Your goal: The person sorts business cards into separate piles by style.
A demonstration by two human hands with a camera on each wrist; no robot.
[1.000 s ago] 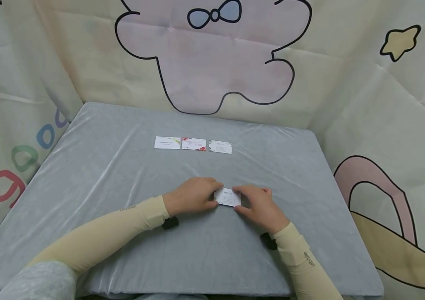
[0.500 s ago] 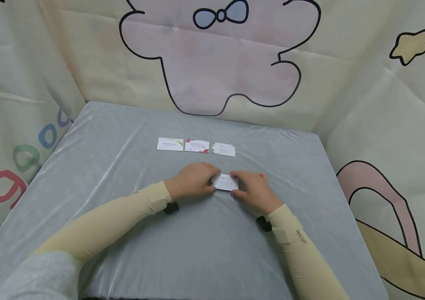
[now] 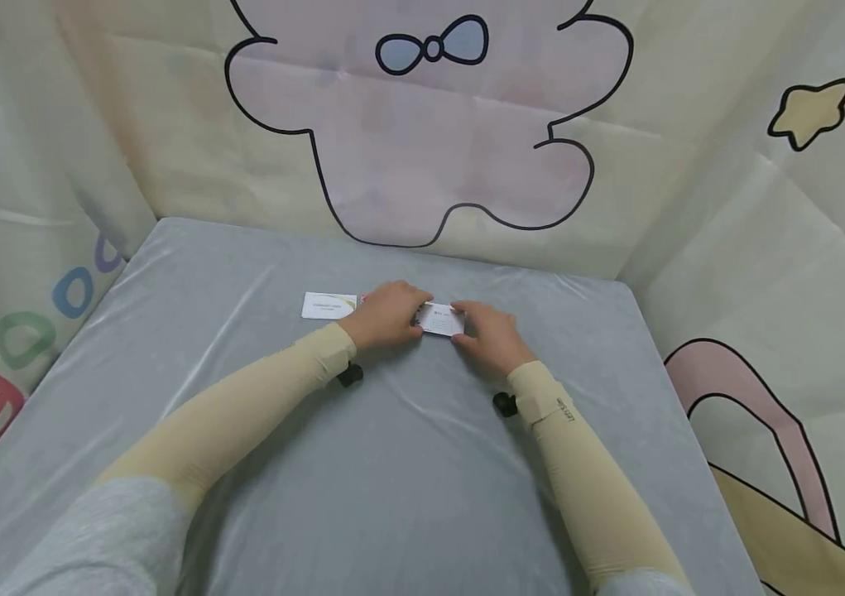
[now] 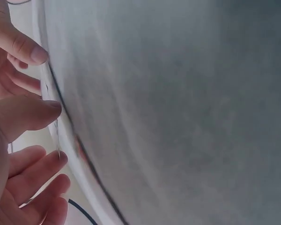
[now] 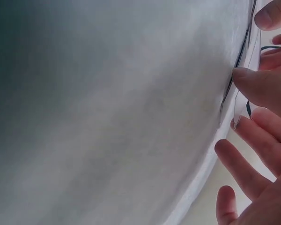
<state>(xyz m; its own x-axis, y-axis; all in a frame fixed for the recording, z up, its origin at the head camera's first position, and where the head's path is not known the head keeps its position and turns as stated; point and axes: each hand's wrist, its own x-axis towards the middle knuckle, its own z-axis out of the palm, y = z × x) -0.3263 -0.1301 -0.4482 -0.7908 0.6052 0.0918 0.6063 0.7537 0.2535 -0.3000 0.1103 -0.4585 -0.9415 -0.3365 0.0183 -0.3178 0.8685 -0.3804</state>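
Both hands hold a small white business card (image 3: 440, 319) above the far part of the grey cloth. My left hand (image 3: 390, 314) pinches its left edge between thumb and fingers, and my right hand (image 3: 492, 335) pinches the right edge. In the left wrist view the card (image 4: 57, 133) appears nearly edge-on at the left fingertips. A white card with a green corner (image 3: 328, 305) lies left of the left hand. Only a sliver of the red-patterned card (image 3: 363, 297) shows beside it. The third card of the row is hidden behind the hands and the held card.
The table is covered by grey cloth (image 3: 377, 497). Fabric walls with printed cartoons (image 3: 429, 149) rise behind it and at both sides. Each wrist carries a small black camera (image 3: 506, 405) under the sleeve end.
Both hands have carried the held card away from the body, up to the row of cards. They now cover most of the red-patterned card and the third card.
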